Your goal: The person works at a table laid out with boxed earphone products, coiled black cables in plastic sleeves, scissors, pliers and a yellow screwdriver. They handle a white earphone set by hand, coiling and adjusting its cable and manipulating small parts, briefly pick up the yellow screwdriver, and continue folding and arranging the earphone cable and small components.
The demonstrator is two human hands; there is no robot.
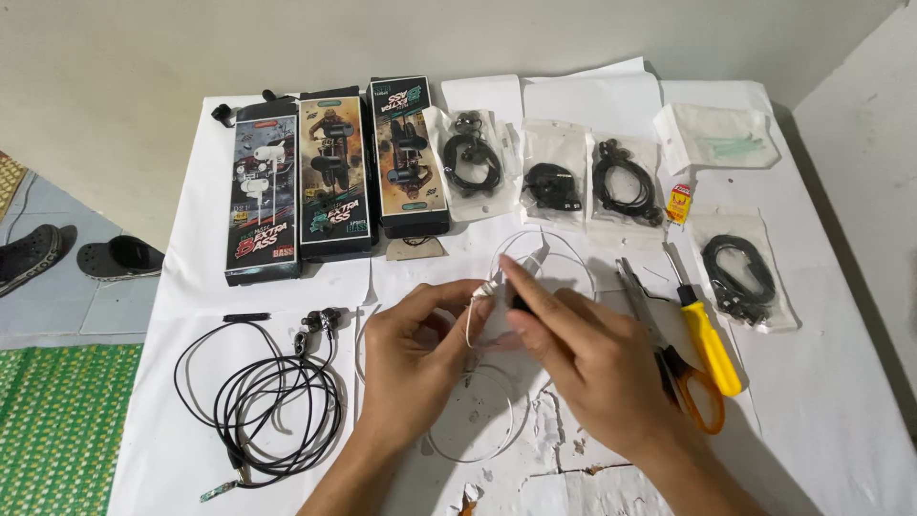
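Observation:
My left hand [415, 349] and my right hand [583, 358] meet over the middle of a white-covered table [841, 382]. Between their fingertips they pinch a small white part [490, 286] of a white earphone cable [478, 435], whose thin wire loops above and below the hands. A dark object shows under my right fingers, too hidden to tell what it is. A coiled black earphone set [272, 397] lies to the left of my left hand.
Three earphone boxes [334, 177] stand at the back left, with several clear bags of black cables [626, 182] to their right. A yellow-handled screwdriver [707, 339], orange-handled scissors [683, 377] and a small glue tube [678, 204] lie right of my hands. Sandals [115, 256] rest on the floor.

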